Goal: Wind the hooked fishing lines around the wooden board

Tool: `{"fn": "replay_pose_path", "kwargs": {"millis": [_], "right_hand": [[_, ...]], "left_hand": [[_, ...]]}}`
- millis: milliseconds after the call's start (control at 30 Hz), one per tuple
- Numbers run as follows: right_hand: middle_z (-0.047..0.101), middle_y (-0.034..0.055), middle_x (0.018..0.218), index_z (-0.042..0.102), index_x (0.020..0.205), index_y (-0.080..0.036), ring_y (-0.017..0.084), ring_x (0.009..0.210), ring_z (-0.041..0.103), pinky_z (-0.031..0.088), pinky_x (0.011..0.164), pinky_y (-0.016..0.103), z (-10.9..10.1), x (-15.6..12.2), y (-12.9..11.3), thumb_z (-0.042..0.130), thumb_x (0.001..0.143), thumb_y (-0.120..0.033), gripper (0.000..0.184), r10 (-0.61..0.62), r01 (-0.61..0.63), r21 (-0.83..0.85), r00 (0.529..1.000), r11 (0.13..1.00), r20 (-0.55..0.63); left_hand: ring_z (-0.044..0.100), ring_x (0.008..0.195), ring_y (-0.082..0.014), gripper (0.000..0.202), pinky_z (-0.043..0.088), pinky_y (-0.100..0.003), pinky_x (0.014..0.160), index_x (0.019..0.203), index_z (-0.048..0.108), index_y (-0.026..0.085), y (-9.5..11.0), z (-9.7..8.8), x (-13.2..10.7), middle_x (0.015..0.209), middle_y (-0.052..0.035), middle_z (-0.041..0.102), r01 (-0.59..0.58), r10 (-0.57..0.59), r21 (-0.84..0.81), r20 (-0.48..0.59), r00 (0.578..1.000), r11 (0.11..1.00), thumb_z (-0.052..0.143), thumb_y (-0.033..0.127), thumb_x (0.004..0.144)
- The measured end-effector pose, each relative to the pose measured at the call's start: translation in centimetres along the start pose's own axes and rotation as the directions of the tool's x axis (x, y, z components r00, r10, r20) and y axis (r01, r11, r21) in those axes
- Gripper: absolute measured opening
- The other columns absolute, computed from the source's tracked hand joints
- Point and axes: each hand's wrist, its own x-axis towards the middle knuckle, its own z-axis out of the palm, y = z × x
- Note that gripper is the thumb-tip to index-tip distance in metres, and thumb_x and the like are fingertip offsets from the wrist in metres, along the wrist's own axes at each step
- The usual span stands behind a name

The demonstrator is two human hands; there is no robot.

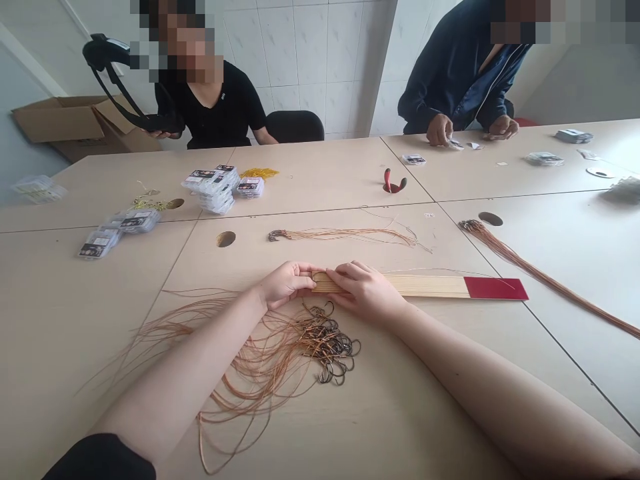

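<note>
A long flat wooden strip [433, 287] with a red end lies crosswise before me. Its left end sits between the thumb and fingers of my left hand [285, 283]. Close beside it, my right hand [367, 293] is closed over the strip, fingertips near the same end. Something small and dark, perhaps a hook, shows between the hands, mostly hidden by fingers. A thin line runs above the strip towards the red part. Just below my hands lies a pile of dark fishing hooks [333, 343] with brown lines [250, 360] spreading left under my left forearm.
Beyond my hands lies a small bundle of hooked lines [345, 233]; a longer bundle [545, 270] is at right. Stacked plastic boxes [215, 187], red-handled pliers [394, 183] in a table hole and yellow lines [259, 173] stand farther back. Two people are across the table.
</note>
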Motion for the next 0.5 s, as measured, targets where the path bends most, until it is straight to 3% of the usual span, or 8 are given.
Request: {"fn": "replay_pose_path", "kwargs": {"millis": [200, 500], "right_hand": [[0.055, 0.0094, 0.1, 0.048, 0.123, -0.017, 0.02, 0.092, 0.048, 0.044, 0.082, 0.035, -0.13, 0.02, -0.08, 0.043, 0.087, -0.04, 0.043, -0.003, 0.003, 0.004, 1.0, 1.0, -0.002], [0.055, 0.0094, 0.104, 0.049, 0.122, -0.018, 0.021, 0.094, 0.047, 0.043, 0.085, 0.036, -0.24, 0.1, -0.01, 0.046, 0.087, -0.035, 0.04, -0.006, 0.006, 0.027, 1.0, 1.0, -0.014]], "left_hand": [[0.059, 0.069, -0.0089, 0.038, 0.045, -0.021, 0.069, 0.103, 0.063, 0.012, 0.0, -0.03, 0.04, 0.078, -0.0036, 0.068, -0.019, 0.019, -0.02, 0.006, 1.0, 1.0, 0.061, 0.004, 0.066], [0.06, 0.075, -0.0105, 0.039, 0.045, -0.021, 0.071, 0.105, 0.062, 0.013, 0.1, 0.04, 0.02, 0.084, -0.0052, 0.068, 0.002, -0.002, -0.011, -0.025, 1.0, 1.0, 0.062, 0.007, 0.067]]}}
